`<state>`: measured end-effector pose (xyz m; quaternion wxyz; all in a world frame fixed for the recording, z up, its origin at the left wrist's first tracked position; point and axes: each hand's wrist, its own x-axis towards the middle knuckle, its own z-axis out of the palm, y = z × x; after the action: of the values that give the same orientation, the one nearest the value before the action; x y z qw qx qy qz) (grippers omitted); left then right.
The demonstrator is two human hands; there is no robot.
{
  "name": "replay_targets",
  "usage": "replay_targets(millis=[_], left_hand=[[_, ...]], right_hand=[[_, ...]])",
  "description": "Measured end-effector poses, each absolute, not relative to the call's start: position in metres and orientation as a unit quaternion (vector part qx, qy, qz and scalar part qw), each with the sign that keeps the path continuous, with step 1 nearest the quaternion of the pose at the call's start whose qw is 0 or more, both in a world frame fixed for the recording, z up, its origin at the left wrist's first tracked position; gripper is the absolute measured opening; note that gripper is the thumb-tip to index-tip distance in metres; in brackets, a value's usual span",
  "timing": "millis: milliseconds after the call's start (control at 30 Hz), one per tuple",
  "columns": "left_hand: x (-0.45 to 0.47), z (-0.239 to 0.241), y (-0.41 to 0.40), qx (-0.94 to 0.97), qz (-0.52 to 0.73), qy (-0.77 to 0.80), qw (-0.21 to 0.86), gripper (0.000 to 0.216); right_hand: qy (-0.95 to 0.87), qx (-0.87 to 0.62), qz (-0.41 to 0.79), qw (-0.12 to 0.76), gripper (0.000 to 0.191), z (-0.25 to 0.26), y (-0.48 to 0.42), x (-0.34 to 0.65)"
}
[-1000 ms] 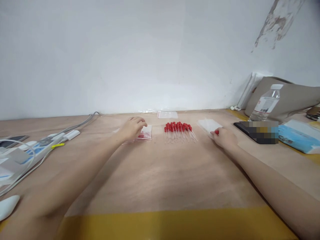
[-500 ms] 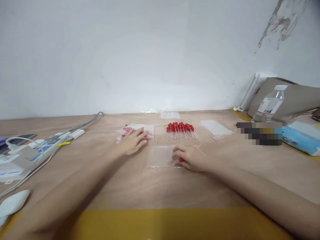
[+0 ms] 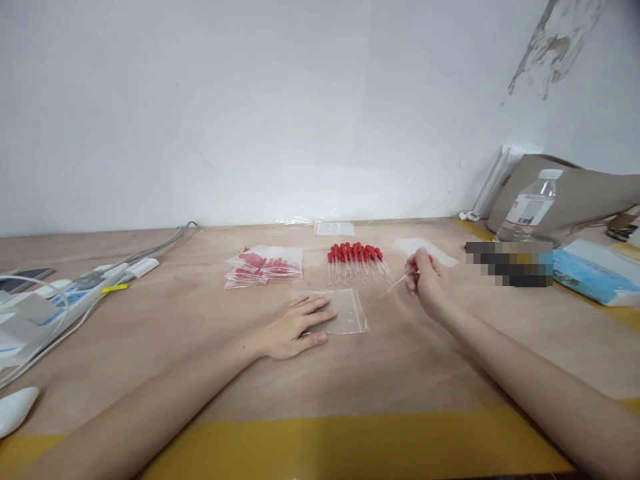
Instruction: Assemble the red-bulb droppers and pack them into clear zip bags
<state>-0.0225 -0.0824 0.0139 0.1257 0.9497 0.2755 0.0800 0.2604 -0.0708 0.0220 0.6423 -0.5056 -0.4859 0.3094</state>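
My left hand (image 3: 300, 328) lies flat, fingers spread, over the left part of a clear zip bag (image 3: 353, 317) on the table. My right hand (image 3: 431, 285) is closed around a red-bulbed dropper (image 3: 395, 287), its thin clear tube slanting down to the left. Most of the bulb is hidden by the fingers. Behind the zip bag, several more red-bulbed droppers (image 3: 356, 257) lie side by side in a row. Further left is a pile of filled bags (image 3: 265, 268) with red bulbs showing through. Flat bags (image 3: 443, 255) lie just behind my right hand.
Another flat bag (image 3: 335, 229) lies by the wall. On the left are a power strip (image 3: 75, 297) with cables and a white object (image 3: 17, 410). To the right stand a water bottle (image 3: 530, 207), a grey bag (image 3: 585, 193) and a blue tissue pack (image 3: 585, 277).
My left hand has moved off the filled bags, rightward and nearer, onto the zip bag. My right hand has lifted away from that bag to the right, carrying the dropper.
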Motion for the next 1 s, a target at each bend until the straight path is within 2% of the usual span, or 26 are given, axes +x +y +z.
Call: replay_targets(millis=[133, 367, 600, 667, 800, 1000], left_hand=[[-0.025, 0.012, -0.083, 0.945, 0.088, 0.285, 0.133, 0.047], [-0.023, 0.011, -0.083, 0.943, 0.093, 0.288, 0.138, 0.048], [-0.021, 0.015, -0.082, 0.916, 0.107, 0.342, 0.180, 0.051], [-0.021, 0.015, -0.081, 0.911, 0.127, 0.346, 0.186, 0.048], [-0.021, 0.013, -0.079, 0.911, 0.164, 0.331, 0.183, 0.046], [-0.020, 0.014, -0.079, 0.914, 0.185, 0.309, 0.189, 0.047]], right_hand=[[-0.384, -0.483, 0.455, 0.642, 0.038, 0.007, -0.066, 0.252], [-0.328, -0.453, 0.549, 0.620, 0.022, -0.005, -0.070, 0.238], [-0.337, -0.380, 0.671, 0.540, 0.009, -0.005, -0.076, 0.235], [-0.387, -0.364, 0.683, 0.502, 0.010, -0.005, -0.078, 0.236], [-0.514, -0.391, 0.630, 0.431, 0.025, -0.008, -0.081, 0.236], [-0.558, -0.395, 0.600, 0.416, 0.031, -0.008, -0.079, 0.235]])
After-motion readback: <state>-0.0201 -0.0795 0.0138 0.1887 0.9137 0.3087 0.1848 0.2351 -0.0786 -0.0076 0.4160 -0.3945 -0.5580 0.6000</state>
